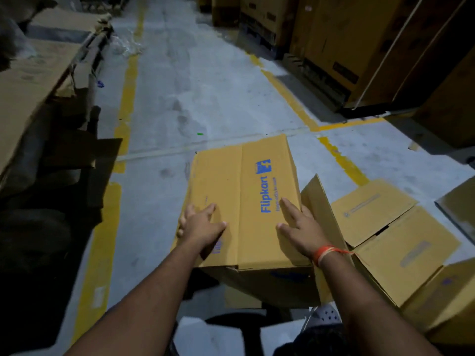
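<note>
Head view, the only one you've got: both your arms are stretched out forward and down, and you've got the box (244, 201) by its two long sides. Your left hand (203, 227) sits on the left edge, thumb and forefinger flat on top and the other fingers hooked over the side. Your right hand (300, 229), the one with the orange wrist thread (326, 253), mirrors it on the right edge, so both are holding the box. The box is dead ahead, closed, blue logo up, over the grey floor (205, 86). Can't tell if it's resting on anything underneath. Its right side is just beside a raised flap (321, 209), with open boxes (385, 227) beyond. Flattened cardboard (30, 80) is piled on the left.
</note>
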The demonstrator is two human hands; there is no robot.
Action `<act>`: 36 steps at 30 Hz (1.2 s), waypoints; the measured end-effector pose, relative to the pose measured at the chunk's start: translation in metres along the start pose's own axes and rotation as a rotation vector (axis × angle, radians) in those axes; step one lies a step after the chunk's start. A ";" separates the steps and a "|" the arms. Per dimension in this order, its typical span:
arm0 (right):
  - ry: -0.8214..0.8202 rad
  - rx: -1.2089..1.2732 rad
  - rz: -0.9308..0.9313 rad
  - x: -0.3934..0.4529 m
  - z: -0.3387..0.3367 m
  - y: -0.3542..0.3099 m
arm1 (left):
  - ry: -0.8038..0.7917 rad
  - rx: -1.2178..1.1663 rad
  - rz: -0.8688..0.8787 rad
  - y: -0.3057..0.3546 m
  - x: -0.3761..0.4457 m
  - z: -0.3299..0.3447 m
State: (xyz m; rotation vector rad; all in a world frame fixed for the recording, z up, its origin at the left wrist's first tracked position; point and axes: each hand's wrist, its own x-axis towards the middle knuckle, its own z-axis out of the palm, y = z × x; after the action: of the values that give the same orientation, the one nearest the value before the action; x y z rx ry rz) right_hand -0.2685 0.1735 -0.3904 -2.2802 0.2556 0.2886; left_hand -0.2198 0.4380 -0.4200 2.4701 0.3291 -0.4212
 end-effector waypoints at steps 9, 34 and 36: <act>-0.013 0.119 0.117 0.013 -0.035 0.061 | -0.367 -0.849 -0.046 -0.030 0.031 -0.011; -0.475 0.381 0.248 0.027 0.094 -0.003 | -0.164 -0.703 0.373 -0.025 0.006 -0.070; -0.417 0.362 0.231 0.028 0.098 -0.005 | -0.206 -0.581 0.444 -0.014 0.005 -0.045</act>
State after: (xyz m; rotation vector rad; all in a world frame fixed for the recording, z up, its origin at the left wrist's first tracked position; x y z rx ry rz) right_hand -0.2526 0.2479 -0.4588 -1.7852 0.3238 0.7621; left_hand -0.2102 0.4773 -0.3946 1.8383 -0.1678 -0.3267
